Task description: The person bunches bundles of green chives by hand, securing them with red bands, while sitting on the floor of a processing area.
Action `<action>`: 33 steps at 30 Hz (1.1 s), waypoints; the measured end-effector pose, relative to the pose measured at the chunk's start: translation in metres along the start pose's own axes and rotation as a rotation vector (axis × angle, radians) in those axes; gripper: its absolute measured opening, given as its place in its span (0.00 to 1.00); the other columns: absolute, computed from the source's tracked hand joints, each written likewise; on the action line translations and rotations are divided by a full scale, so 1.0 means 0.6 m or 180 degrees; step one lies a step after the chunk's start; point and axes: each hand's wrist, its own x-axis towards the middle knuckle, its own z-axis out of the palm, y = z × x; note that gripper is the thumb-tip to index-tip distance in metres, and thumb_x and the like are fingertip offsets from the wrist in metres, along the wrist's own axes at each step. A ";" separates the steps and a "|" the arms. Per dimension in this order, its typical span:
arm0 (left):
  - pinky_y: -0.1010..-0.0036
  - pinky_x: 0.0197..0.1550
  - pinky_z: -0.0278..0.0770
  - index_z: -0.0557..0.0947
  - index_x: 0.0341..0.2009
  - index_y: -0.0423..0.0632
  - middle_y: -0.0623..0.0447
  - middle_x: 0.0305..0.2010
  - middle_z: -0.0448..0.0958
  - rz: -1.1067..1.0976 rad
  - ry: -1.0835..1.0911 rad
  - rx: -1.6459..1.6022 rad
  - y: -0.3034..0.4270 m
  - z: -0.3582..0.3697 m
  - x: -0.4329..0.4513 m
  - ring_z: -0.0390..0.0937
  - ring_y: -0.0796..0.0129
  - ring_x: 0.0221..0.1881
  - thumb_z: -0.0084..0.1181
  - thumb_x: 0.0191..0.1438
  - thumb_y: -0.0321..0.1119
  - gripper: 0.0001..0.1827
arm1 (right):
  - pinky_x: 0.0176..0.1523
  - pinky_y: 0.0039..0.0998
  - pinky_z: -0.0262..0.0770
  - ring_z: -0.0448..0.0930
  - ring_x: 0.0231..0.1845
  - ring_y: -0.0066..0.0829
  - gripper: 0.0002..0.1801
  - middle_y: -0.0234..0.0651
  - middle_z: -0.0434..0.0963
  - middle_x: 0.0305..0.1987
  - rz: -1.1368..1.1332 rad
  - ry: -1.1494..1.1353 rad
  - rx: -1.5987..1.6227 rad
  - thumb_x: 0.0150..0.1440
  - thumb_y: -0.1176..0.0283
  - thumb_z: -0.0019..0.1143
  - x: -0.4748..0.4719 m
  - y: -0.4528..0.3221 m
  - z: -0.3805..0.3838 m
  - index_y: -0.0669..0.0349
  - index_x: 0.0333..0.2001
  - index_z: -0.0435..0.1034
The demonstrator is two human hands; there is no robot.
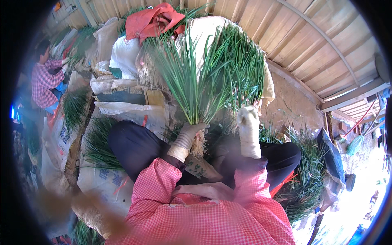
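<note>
My left hand [191, 134], in a pale work glove, grips a bunch of chive-like greens [191, 92] near the base. The leaves fan upward and away from me, while the pale stringy roots [199, 145] hang below the fist. My right hand [248, 122], gloved too, has its fingers curled beside the root end of a large heap of the same greens [242, 67]. Whether it pinches any stems is hidden by the glove. The heap rests against a whitish woven sack [211, 27].
A red cloth [153, 21] covers more rooted greens behind. Woven sacks [104, 186] bearing print spread to my left, with a leafy bundle [101, 144] on them. Loose leaves [306, 177] pile at my right. Another person [47, 76] sits at far left; a ribbed wall [321, 39] slopes at upper right.
</note>
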 end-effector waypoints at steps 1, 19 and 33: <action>0.75 0.27 0.75 0.78 0.39 0.41 0.50 0.31 0.79 -0.0001 0.0012 0.0053 0.004 0.006 0.000 0.77 0.69 0.27 0.65 0.41 0.23 0.17 | 0.22 0.18 0.62 0.66 0.17 0.16 0.09 0.26 0.69 0.22 -0.0050 -0.0287 -0.0957 0.55 0.74 0.51 0.012 0.010 -0.015 0.60 0.41 0.67; 0.75 0.28 0.74 0.79 0.33 0.40 0.50 0.28 0.79 0.0248 -0.0163 0.0113 -0.028 -0.027 0.025 0.77 0.67 0.25 0.61 0.44 0.30 0.10 | 0.21 0.27 0.70 0.76 0.19 0.27 0.05 0.34 0.75 0.22 -0.2902 0.0295 -0.4820 0.55 0.69 0.52 0.009 -0.160 0.033 0.58 0.31 0.71; 0.79 0.20 0.69 0.78 0.35 0.41 0.52 0.27 0.78 -0.0113 -0.0160 0.1030 0.050 0.002 -0.039 0.71 0.74 0.20 0.60 0.46 0.36 0.14 | 0.26 0.15 0.65 0.70 0.22 0.14 0.07 0.28 0.76 0.30 0.1054 -0.0143 0.0135 0.58 0.67 0.52 0.041 0.179 -0.023 0.59 0.36 0.71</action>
